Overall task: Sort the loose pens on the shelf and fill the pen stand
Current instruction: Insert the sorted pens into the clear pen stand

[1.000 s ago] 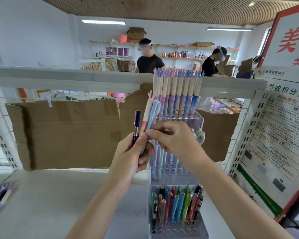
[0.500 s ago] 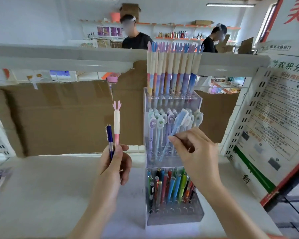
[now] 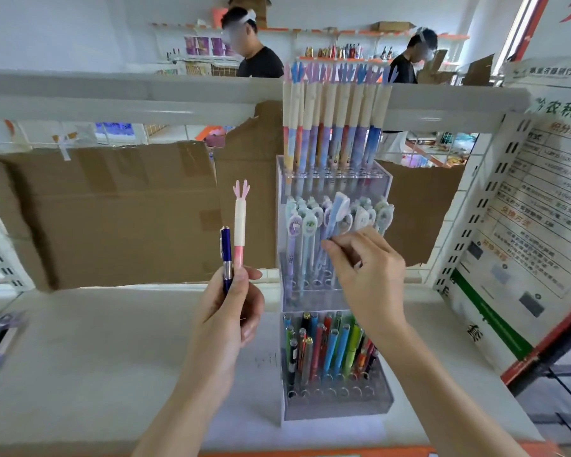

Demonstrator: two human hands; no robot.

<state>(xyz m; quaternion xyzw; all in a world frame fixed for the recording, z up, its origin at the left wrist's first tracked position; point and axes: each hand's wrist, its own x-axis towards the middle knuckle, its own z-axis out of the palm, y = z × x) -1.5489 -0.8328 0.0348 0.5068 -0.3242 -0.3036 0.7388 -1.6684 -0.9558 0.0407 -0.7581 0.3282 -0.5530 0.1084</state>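
The right hand (image 3: 368, 265) pinches a light blue pen (image 3: 333, 219) and leans it into the middle tier of the clear pen stand (image 3: 388, 399), which sits on the white shelf (image 3: 96, 341) right of centre. The left hand (image 3: 231, 305) holds a narrow grip round two upright pens, a dark blue pen (image 3: 225, 255) and a pink pen (image 3: 239, 225), left of the stand.

Risks, as judged: the blue pen sits tilted among closely packed cartoon-topped pens; if its tip misses a free hole it may wedge between neighbours or knock them askew. Its tip is hidden behind the fingers, so seating cannot be confirmed. The two pens on the left are held low on their barrels and could slip or cross.

Surroundings: a full top row of tall pens stands above the working tier, limiting overhead entry. Brown cardboard (image 3: 112, 209) lines the far side. A printed notice (image 3: 524, 242) stands at right. Blurred items lie at the left edge
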